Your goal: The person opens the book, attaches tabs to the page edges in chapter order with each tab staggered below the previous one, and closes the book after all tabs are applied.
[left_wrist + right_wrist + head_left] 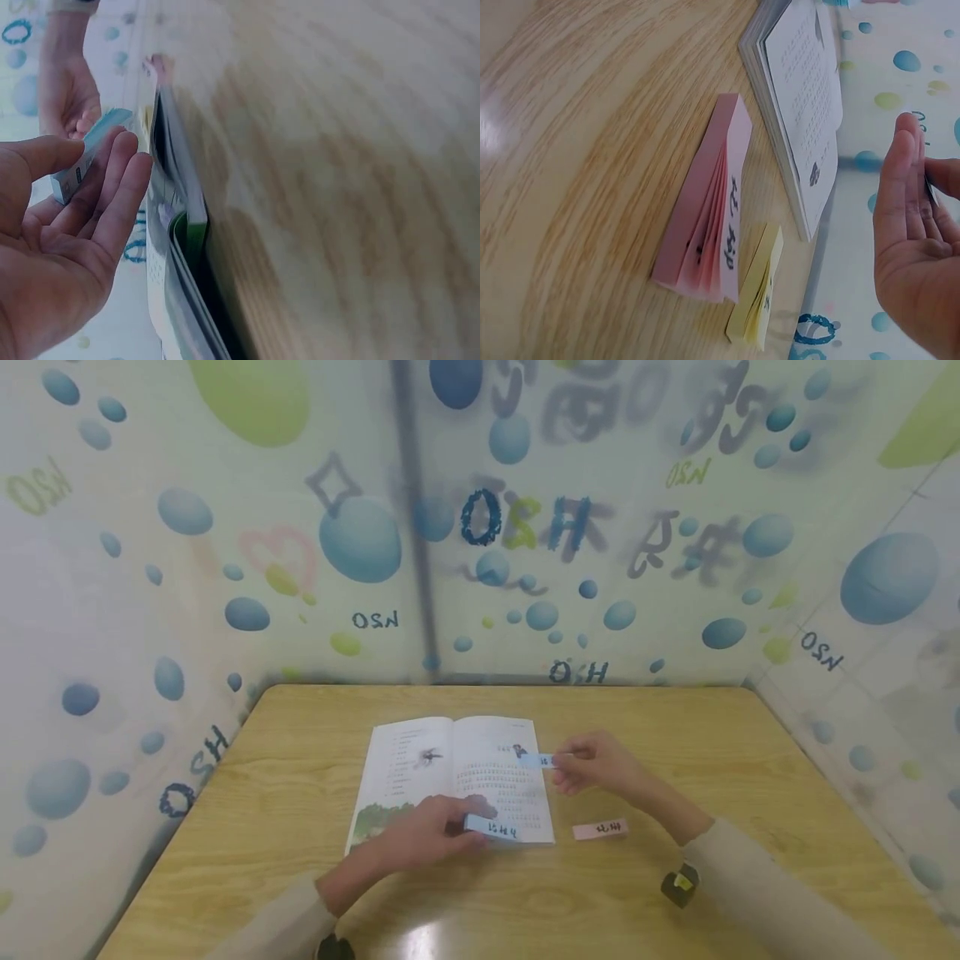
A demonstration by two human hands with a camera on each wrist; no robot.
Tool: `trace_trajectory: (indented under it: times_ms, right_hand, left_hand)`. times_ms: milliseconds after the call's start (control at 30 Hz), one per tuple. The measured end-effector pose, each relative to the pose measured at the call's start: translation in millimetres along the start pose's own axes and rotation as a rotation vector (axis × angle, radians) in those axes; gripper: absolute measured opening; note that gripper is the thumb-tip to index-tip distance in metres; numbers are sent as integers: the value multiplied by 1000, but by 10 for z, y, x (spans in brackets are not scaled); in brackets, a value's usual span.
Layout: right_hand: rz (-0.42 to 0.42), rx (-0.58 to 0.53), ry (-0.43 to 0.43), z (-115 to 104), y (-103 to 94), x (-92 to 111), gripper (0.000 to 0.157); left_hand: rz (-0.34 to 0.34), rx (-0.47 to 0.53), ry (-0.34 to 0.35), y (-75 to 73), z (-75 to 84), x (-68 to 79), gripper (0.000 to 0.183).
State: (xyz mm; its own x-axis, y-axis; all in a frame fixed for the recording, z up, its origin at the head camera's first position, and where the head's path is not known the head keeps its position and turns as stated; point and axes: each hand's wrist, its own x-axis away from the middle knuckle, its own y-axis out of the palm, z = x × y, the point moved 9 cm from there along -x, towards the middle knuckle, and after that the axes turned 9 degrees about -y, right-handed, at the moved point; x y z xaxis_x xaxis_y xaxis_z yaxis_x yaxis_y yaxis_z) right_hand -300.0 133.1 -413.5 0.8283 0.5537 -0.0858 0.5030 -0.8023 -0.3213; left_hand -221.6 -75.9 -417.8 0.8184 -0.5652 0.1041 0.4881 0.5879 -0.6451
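Note:
My left hand (423,835) pinches a light blue sticky note pad (491,828) with dark writing on it, over the lower part of the open book (487,785). In the left wrist view the pad (86,157) sits between thumb and fingers as a thin block. My right hand (596,764) holds a light blue paper strip (536,761) between thumb and fingers, at the book's right edge. Only a thin dark edge of that strip shows in the right wrist view, beside the thumb of the right hand (919,232).
A pink sticky note pad (600,829) with writing lies on the wooden table (262,827), right of the book. Near it is a yellow pad (757,292), hidden in the head view. Patterned panels (480,610) stand along the table's back and sides.

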Motion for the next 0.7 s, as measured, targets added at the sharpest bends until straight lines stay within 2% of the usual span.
trace_trajectory:
  times_ms: [100,233,467,700]
  right_hand:
    - [12,0,19,37,-34,6,31]
    - [25,-1,30,74,-74,4,30]
    - [30,4,46,141,-101,-9,31]
    - [33,11,65,153,-88,-15,31]
  left_hand:
    - [-16,-5,3,49,61,42,29]
    - [-47,35,1,128,107,77,21]
    - [-111,146,8,318,69,66,14]
    - [-95,82,7,375,17,33,15]
